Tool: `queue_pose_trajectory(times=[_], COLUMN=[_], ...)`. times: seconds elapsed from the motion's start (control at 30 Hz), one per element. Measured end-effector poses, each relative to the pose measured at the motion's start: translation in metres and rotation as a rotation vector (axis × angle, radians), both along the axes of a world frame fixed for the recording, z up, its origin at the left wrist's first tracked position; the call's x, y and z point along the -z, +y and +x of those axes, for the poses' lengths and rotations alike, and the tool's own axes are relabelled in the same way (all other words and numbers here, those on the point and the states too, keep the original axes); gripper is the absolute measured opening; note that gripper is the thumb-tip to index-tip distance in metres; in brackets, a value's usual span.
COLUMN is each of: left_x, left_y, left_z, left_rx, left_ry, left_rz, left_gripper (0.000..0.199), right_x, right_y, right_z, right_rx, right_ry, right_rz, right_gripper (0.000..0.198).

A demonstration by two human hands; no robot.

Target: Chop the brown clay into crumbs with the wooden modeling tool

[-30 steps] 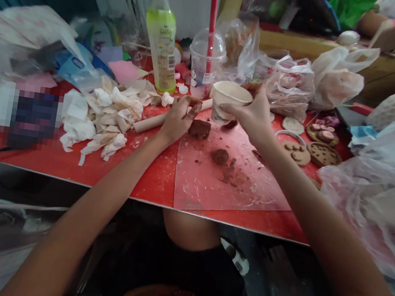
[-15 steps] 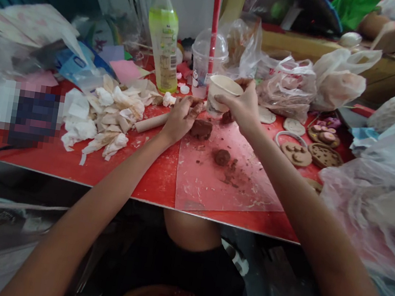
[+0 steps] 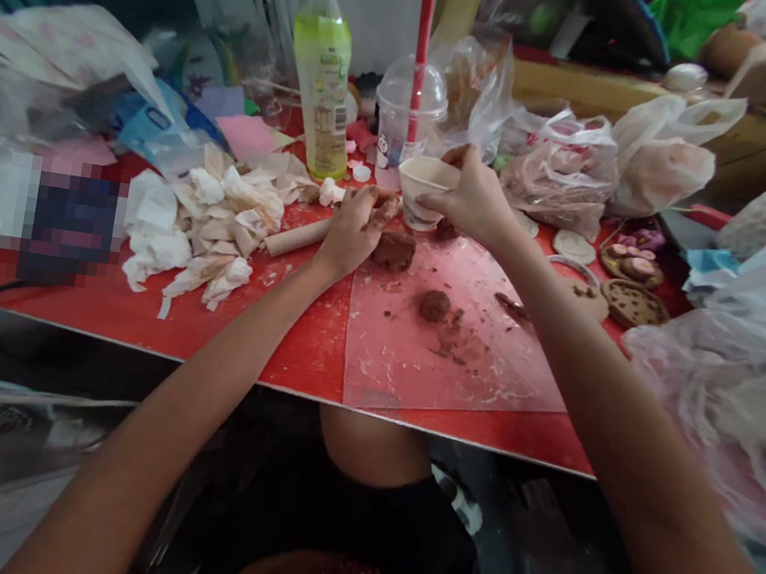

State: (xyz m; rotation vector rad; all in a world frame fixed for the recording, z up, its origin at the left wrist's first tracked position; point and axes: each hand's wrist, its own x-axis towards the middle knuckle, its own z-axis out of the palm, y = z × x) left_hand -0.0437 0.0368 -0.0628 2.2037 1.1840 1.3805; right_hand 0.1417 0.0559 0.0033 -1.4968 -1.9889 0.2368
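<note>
My right hand (image 3: 470, 190) grips a small paper cup (image 3: 425, 196) by its side, thumb at the front and fingers behind the rim. The cup stands nearly upright at the far edge of a clear plastic sheet (image 3: 386, 364). To its left, my left hand (image 3: 358, 226) has loosely bent, brown-smeared fingers with gaps between them. A pale rolling pin (image 3: 296, 238) lies beside that wrist, partly hidden. Near the left fingers sits a block of brown clay (image 3: 394, 251). A round lump of clay (image 3: 435, 306) rests closer to me, and another dark piece is partly covered by my right hand.
Crumpled tissues (image 3: 222, 205) are heaped at the left. Behind the hands stand a green drink bottle (image 3: 325, 96) and a domed plastic cup (image 3: 410, 104) with a red straw. Shaped clay discs (image 3: 632, 302) and plastic bags (image 3: 736, 378) lie right. The red table's front edge (image 3: 295, 397) is near.
My right hand has brought the paper cup slightly left, towards my left hand, and the cup is more level. A thin brown piece now shows beside my right forearm.
</note>
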Motion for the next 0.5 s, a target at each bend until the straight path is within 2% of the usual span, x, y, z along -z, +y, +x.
queue_pose_trajectory(times=[0.13,0.3,0.5], left_x=[0.002,0.003,0.000], left_y=[0.001,0.002,-0.002], left_z=[-0.001,0.000,0.002], left_rx=[0.005,-0.016,-0.050], left_ry=[0.005,0.031,0.059], left_rz=[0.022,0.018,0.009], left_gripper=[0.059,0.052,0.052], right_x=[-0.011,-0.030,-0.045], right_y=[0.000,-0.011,-0.033], right_z=[-0.001,0.012,0.035], right_rx=[-0.020,-0.027,0.043], right_ry=[-0.141,-0.212,-0.156], right_rz=[-0.052,-0.118,-0.165], right_gripper=[0.047,0.040,0.038])
